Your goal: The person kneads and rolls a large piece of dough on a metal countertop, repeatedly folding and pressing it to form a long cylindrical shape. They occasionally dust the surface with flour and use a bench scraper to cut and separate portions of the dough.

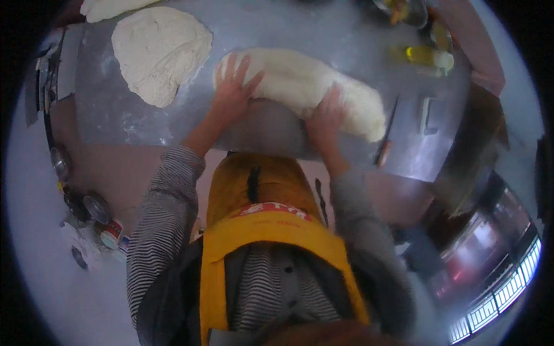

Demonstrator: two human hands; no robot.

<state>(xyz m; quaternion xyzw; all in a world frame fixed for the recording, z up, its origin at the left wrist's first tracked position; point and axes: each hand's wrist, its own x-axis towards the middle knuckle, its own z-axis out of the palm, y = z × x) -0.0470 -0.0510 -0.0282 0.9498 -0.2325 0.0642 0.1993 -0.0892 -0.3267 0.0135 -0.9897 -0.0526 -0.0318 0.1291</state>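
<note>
Long pale dough roll (314,86), lying across floured steel table, slightly angled, soft & lumpy.

dough roll (311,86) on table (259,132) centre | flattened dough (160,52) left | knife (385,135), bottle (428,56) right

Dough (311,86) soft, matt; table (277,29) brushed metal w/ flour dusting; apron (259,230) cloth.
</note>
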